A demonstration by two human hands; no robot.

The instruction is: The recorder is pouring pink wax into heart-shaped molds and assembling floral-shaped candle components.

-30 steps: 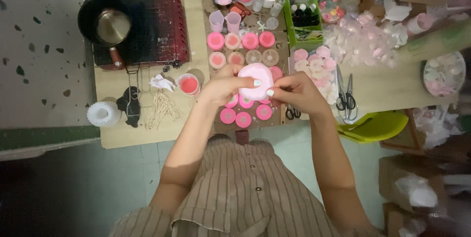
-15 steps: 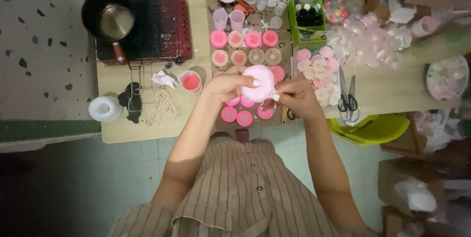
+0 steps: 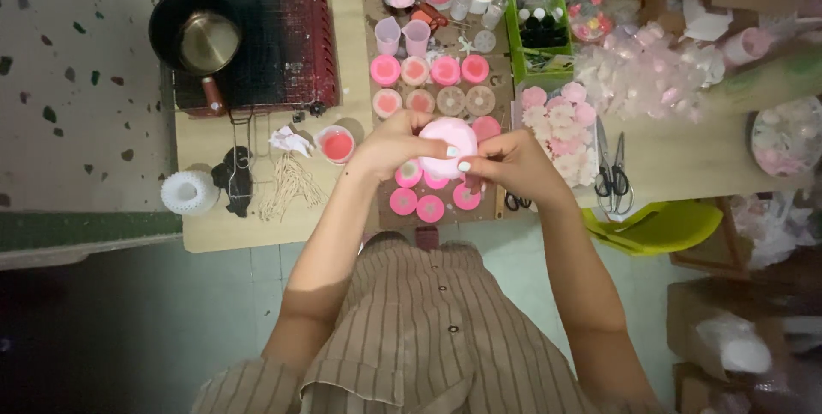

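Both my hands meet over the middle of a small wooden table (image 3: 214,226). My left hand (image 3: 394,147) and my right hand (image 3: 509,166) together hold a round pale pink mould (image 3: 447,142) just above the tabletop. Under and around it lie several small round pink filled cups (image 3: 402,202) on a brown mat. More pink and beige round cups (image 3: 416,71) stand in rows behind the mould.
A dark pot (image 3: 195,37) sits on a red-framed stove at the back left. A small cup of pink liquid (image 3: 336,143), wicks (image 3: 289,184) and a white holder (image 3: 188,191) lie left. Scissors (image 3: 613,172), pink flower pieces (image 3: 556,119), a green tray (image 3: 539,33) and a yellow-green bowl (image 3: 659,226) are right.
My hands and the pink mould stay in nearly the same spot; the fingers shift slightly around the mould's edge.
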